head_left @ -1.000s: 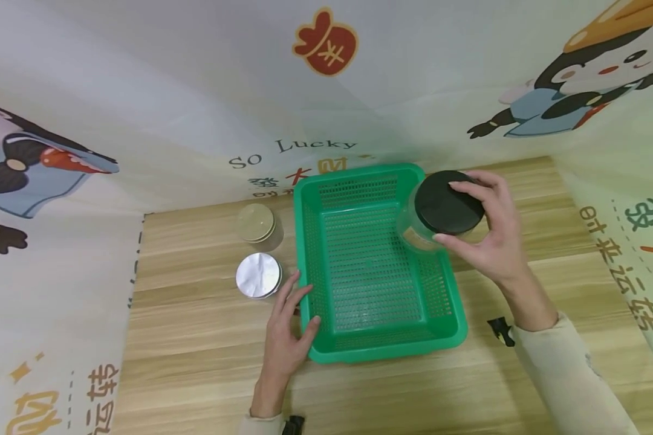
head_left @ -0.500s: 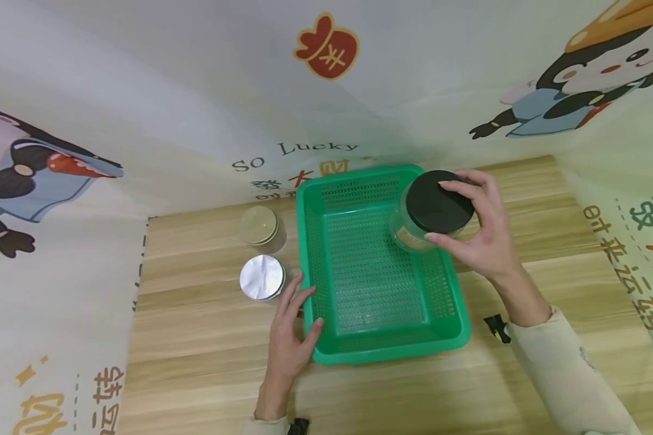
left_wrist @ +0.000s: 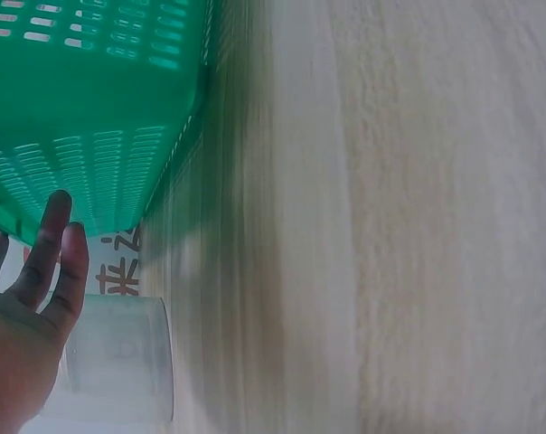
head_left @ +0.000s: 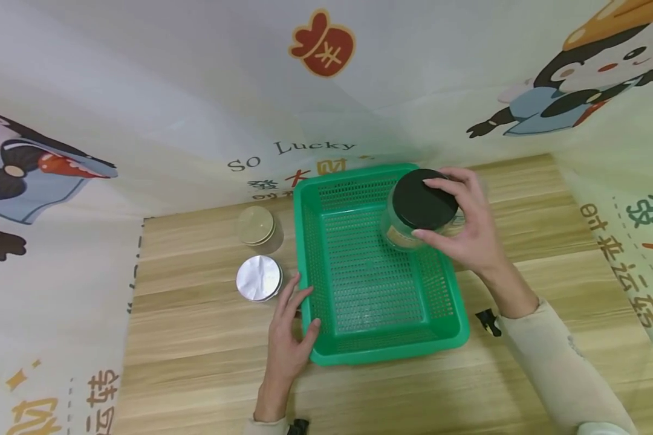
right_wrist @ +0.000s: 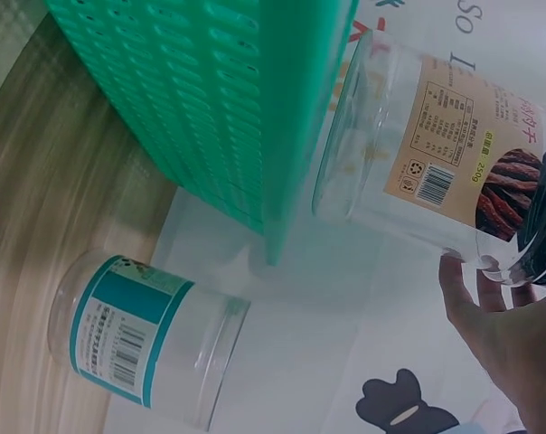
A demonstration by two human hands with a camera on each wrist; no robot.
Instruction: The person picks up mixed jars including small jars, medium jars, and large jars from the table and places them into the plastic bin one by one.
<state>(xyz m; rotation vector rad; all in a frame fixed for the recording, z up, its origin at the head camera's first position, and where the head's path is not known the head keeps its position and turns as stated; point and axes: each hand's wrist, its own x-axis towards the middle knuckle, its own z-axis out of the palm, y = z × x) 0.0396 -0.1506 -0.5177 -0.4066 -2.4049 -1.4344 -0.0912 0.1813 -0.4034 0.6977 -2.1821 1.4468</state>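
Note:
My right hand [head_left: 473, 235] grips a large clear jar [right_wrist: 472, 136] by its black lid [head_left: 424, 199], thumb on the near side and fingers over the far side. The jar's label shows dried meat strips. In the head view it is tilted and overlaps the upper right of a green plastic basket [head_left: 386, 356]; its bottom hangs over the rim in the right wrist view. At the basket's left rim lies my left hand [head_left: 287, 344], fingers extended and thumb spread. Those fingers stretch along the basket's outer wall in the left wrist view.
Left of the basket stand a container with a beige lid [head_left: 256, 225] and a jar with a silver foil top [head_left: 259, 278]. A clear jar with a teal-edged label [right_wrist: 128, 334] stands on the table outside the basket's right side. A printed cloth [head_left: 196, 121] hangs behind.
My right hand has carried the black-lidded jar leftward, further over the basket. My left hand and the basket stay in place.

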